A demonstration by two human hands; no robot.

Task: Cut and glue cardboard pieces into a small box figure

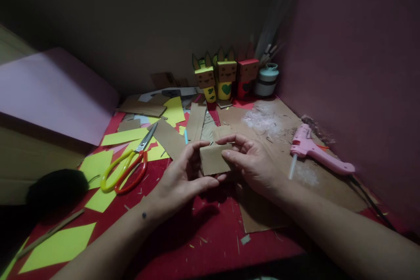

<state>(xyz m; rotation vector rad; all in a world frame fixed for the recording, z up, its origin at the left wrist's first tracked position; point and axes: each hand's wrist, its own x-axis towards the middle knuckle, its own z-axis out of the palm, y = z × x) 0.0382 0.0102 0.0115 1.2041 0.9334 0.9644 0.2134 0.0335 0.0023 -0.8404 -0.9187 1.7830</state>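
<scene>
Grip: both hands closed on one item, a small cardboard rectangle [213, 162], held with its broad face toward the viewer. Left hand [187, 173]: index finger at the upper left corner, thumb under the near edge; fingers curved wide around the piece. Right hand [254, 159]: thumb flat on the face near the right end, index finger reaching along the top edge. Undersides of the fingers hidden; contact there cannot be told.

Position of piece: between the hands, above the red-covered desk [210, 232], in front of the middle stretch of its near edge. A large cardboard sheet [262, 216] lies under the right forearm and spreads toward the desk's right edge.

Right side: pink glue gun [311, 151] on the sheet, beside the desk's right edge; clear glue stick [293, 167] projecting from it; black cord [369, 201] running toward the near right corner.

Left side: scissors [131, 166], one handle yellow, one red, blades pointing toward the far edge. Yellow paper pieces [59, 245] scattered along the left edge down to the near left corner.

Far edge, right of middle: three box-headed figures [226, 72], two yellow and one red, standing in a row. Lidded container [267, 82] just beside the red one, near the far right corner.
</scene>
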